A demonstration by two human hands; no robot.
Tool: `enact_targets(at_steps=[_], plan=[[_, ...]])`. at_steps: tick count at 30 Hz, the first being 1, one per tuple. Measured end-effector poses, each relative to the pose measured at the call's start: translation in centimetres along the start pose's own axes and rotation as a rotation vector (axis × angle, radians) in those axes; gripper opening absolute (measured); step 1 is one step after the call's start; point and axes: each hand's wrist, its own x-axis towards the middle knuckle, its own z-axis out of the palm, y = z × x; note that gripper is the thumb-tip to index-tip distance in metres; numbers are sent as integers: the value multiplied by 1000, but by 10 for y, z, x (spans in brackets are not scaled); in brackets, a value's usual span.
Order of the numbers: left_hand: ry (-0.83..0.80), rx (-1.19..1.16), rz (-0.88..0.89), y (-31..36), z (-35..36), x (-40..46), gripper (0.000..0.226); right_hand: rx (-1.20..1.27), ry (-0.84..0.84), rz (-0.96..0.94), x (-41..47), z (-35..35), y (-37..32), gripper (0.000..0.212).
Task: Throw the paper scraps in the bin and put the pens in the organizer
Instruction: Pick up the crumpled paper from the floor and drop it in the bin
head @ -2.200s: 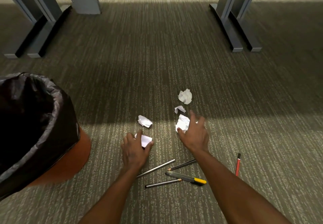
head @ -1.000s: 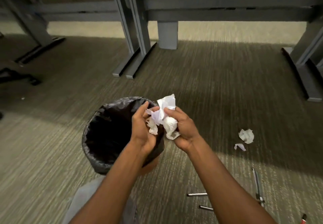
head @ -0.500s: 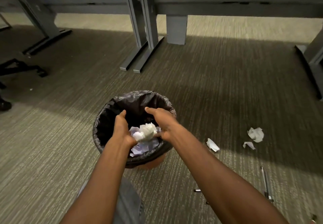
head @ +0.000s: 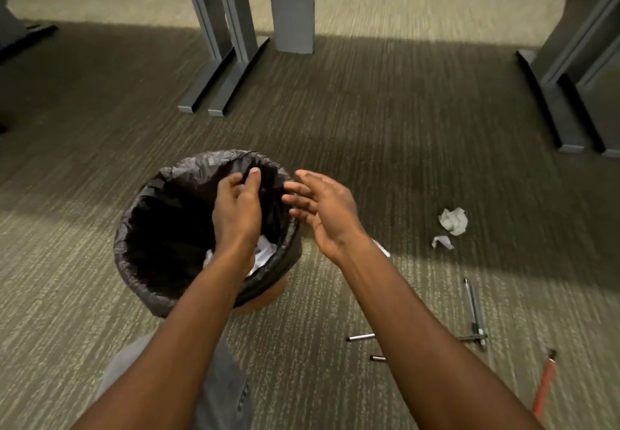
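Note:
A round bin (head: 161,215) lined with a black bag stands on the carpet; white paper scraps (head: 265,253) lie inside it, partly hidden by my left wrist. My left hand (head: 236,211) hovers over the bin's mouth, empty, fingers loosely curled. My right hand (head: 322,208) is just right of the rim, empty with fingers spread. A crumpled paper ball (head: 453,221) and a small scrap (head: 442,241) lie on the floor to the right. Another scrap (head: 382,247) peeks out behind my right forearm. Silver pens (head: 473,309) and a red pen (head: 543,386) lie at lower right.
Grey metal desk legs (head: 218,60) stand on the carpet beyond the bin, with more desk legs (head: 570,94) at the far right. My grey-clad knee (head: 221,392) is below the bin. No organizer is in view.
Both hands carried paper scraps from the floor to the bin and let them drop inside. Now both hands are empty and have risen above the rim.

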Motion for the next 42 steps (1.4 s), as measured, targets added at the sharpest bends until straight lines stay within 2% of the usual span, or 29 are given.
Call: enact_targets(at_steps=[2, 4, 7, 13, 15, 19, 21, 27, 35, 39, 42], plan=[[20, 92, 257, 0, 15, -16, 45, 10, 52, -61, 3, -29, -5, 11], [-32, 170, 503, 2, 39, -34, 44, 2, 115, -98, 7, -60, -7, 11], [-126, 265, 701, -7, 87, -45, 43, -54, 228, -107, 16, -108, -2, 13], [-388, 566, 677, -81, 175, -27, 52, -290, 490, -130, 38, -205, 22, 8], [-453, 734, 677, -113, 195, -15, 57, -405, 529, -110, 45, -237, 32, 6], [-590, 1093, 706, -169, 218, 15, 68, -689, 570, -79, 51, -291, 54, 21], [-648, 1200, 719, -189, 227, 25, 71, -817, 578, -82, 49, -312, 61, 25], [-719, 1203, 727, -233, 245, 14, 66, -1036, 561, -143, 41, -351, 76, 34], [-554, 846, 718, -264, 232, -17, 36, -1368, 619, -247, 57, -366, 69, 30], [-490, 735, 726, -279, 230, -24, 40, -1586, 672, -283, 78, -365, 59, 45], [-453, 772, 768, -285, 233, -23, 46, -1722, 580, -201, 91, -367, 53, 54]])
